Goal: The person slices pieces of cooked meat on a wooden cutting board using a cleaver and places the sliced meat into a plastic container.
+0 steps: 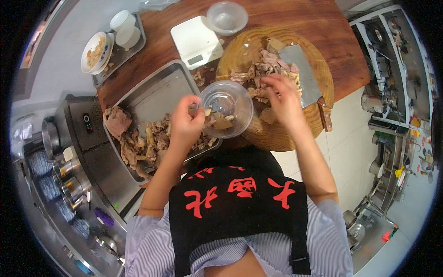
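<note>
My left hand [188,119] grips the rim of a round clear plastic bowl [226,109], which holds a few slices of meat. It is held between a metal tray and a round wooden chopping board [235,48]. On the board lies a heap of chopped cooked meat [270,65]. My right hand [283,95] is over the heap's near side, fingers bent and slightly blurred; whether a piece is between them I cannot tell. A cleaver [303,72] lies flat at the board's right, its wooden handle past the edge.
The metal tray [159,81] at left holds bones and large meat pieces [119,121]. Behind stand a white kitchen scale [195,39] and another clear plastic bowl [227,18]. A small tray [121,64] carries white bowls [127,34]. Metal shelves [391,52] stand at right.
</note>
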